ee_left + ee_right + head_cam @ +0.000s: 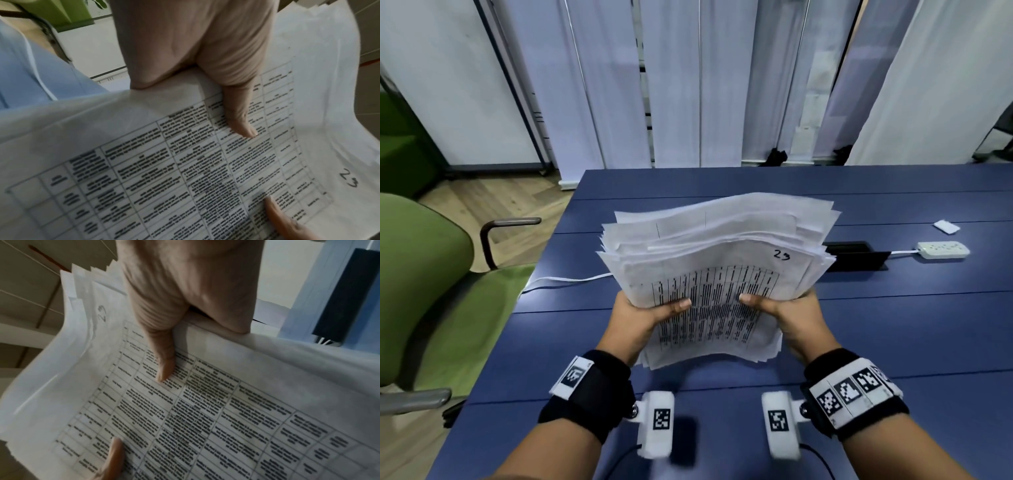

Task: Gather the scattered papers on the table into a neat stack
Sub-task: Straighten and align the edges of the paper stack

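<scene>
A thick stack of white papers (715, 270) is held tilted above the blue table (893, 342), its far edges uneven and fanned. The top sheet carries a printed table and a handwritten "23". My left hand (647, 317) grips the stack's left side with its thumb on the top sheet and its fingers hidden beneath. On the right side my right hand (780, 313) grips the same way. The left wrist view shows the left hand (195, 65) with its thumb pressed on the top sheet of the papers (185, 170). The right hand (185, 296) pinches the papers (205, 410) likewise.
A white power strip (943, 249) with its cable lies at the table's right, by a black cable hatch (859, 255) and a small white scrap (947, 226). A white cable (571, 279) runs off the left edge. A green chair (424, 294) stands left; vertical blinds hang behind.
</scene>
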